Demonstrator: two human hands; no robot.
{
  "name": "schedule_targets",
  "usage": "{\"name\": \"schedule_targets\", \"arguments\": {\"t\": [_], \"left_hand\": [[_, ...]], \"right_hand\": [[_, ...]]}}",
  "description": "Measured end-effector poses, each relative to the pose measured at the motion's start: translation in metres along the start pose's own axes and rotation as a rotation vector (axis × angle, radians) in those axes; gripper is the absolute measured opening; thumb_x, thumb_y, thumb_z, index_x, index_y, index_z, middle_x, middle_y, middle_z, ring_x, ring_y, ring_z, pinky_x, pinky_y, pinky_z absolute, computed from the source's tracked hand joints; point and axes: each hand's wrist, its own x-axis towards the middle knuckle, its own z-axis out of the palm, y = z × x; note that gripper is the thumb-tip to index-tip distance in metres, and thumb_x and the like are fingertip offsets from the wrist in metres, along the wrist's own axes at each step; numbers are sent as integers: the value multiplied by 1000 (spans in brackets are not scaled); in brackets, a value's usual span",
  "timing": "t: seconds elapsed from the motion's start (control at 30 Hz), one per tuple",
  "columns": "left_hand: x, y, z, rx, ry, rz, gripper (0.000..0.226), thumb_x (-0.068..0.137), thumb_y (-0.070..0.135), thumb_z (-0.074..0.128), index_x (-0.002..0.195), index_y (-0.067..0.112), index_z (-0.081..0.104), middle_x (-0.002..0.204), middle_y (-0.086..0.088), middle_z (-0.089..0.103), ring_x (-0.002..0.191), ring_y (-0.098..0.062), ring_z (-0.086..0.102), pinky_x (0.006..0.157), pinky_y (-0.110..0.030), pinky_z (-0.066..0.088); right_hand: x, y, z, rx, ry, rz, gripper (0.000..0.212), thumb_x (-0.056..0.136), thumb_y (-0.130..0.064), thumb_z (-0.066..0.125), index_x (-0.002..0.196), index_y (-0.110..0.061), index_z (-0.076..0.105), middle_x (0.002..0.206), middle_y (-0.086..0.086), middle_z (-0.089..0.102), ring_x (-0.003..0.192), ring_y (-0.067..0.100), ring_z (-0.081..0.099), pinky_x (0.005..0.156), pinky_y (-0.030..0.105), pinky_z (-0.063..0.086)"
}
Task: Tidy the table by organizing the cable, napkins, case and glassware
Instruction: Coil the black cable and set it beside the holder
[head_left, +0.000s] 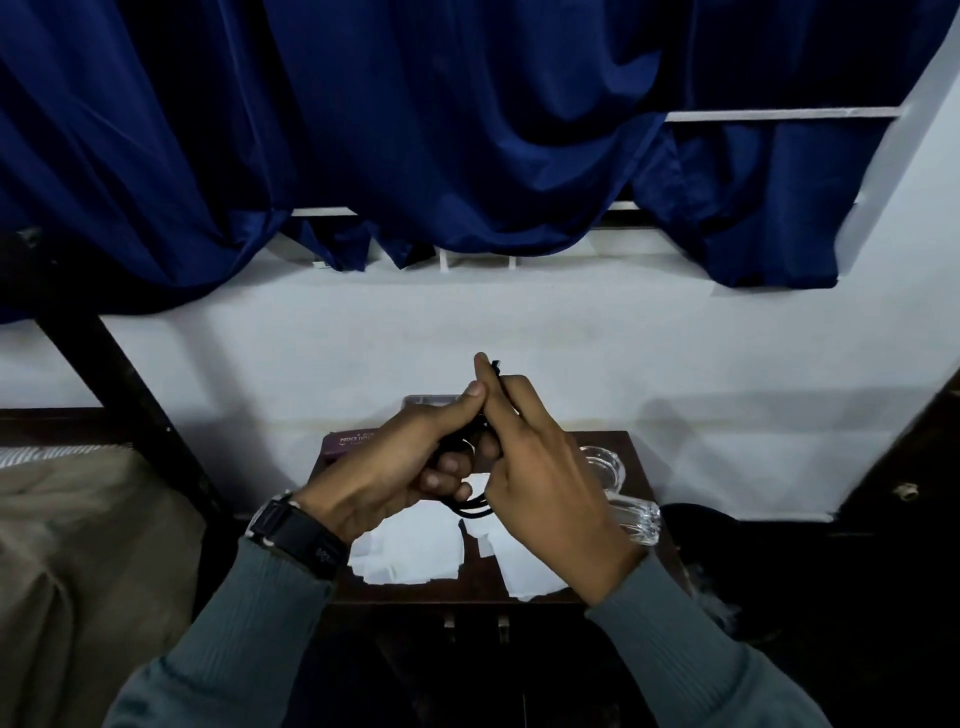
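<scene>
Both hands hold a black cable (470, 506) above a small dark wooden table (447, 590). My left hand (395, 467) grips coiled loops of it, and my right hand (540, 467) pinches its free end, which sticks up by the fingertips. White napkins (410, 551) lie spread on the tabletop under the hands. A clear glass (636, 517) lies on its side at the right edge, with a glass dish (602, 460) behind it. A purple case (350, 441) sits at the back left of the table.
A clear plastic tray (428, 401) leans at the back against the white wall. Blue curtains (415, 130) hang above. A bed with a dark frame (104, 343) stands to the left, and a dark bin (717, 561) to the right.
</scene>
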Motion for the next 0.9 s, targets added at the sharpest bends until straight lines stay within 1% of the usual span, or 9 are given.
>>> {"name": "schedule_targets", "arguments": {"t": [0.13,0.2,0.3,0.37,0.43,0.57,0.67,0.8,0.9], "left_hand": [[-1,-4,-5,-186,62,-17,64,92,68,49,79,8,70,55,-3,40,41,-17,29,57,-31,49],[2,-10,-5,-227,141,50,53,94,60,53,96,10,69,53,-3,43,41,-17,31,53,-31,49],[5,-22,-1,-82,305,266,32,102,39,57,129,26,47,55,0,56,43,-14,42,52,-31,44],[6,-30,3,52,322,423,30,106,30,50,132,38,38,61,6,60,47,-6,46,52,-25,43],[5,-33,6,111,325,489,30,105,37,45,134,41,36,64,11,59,48,-3,46,51,-21,45],[6,-30,9,44,341,441,39,99,51,46,136,42,36,65,12,60,43,-3,39,43,-16,38],[7,-27,11,-16,343,352,41,101,49,47,138,39,33,75,-9,60,41,-6,37,40,-18,34],[9,-27,13,-87,300,327,39,105,37,49,140,27,34,54,-2,54,39,-9,38,38,-18,31],[10,-26,16,-306,222,219,35,106,44,46,110,12,58,54,-4,51,37,-7,29,36,-18,24]], "right_hand": [[3,2,-5,126,43,-34,96,83,10,45,163,-30,12,148,-11,42,108,17,62,78,43,58],[4,1,-5,168,57,-47,95,84,11,45,163,-31,11,150,-14,42,114,11,60,83,40,58],[7,6,-3,207,88,-21,92,89,11,46,163,-31,10,149,-15,44,114,3,57,90,28,53],[8,11,-3,245,113,3,86,92,9,46,163,-29,14,146,-15,48,116,-2,55,92,13,45],[7,13,-3,287,97,-5,83,93,9,44,162,-29,18,145,-18,49,117,-1,56,94,11,44],[1,11,-1,337,53,-62,81,96,8,42,162,-32,17,151,-23,45,112,-1,59,97,26,53],[-1,15,-1,354,46,-91,82,98,8,40,162,-34,15,156,-23,40,123,2,56,102,17,46],[-2,17,-1,366,20,-105,87,93,15,38,163,-31,15,159,-21,36,138,3,47,104,12,40],[-3,18,-1,368,-10,-114,98,87,20,37,162,-39,13,160,-19,35,110,-8,54,88,18,49]]}}
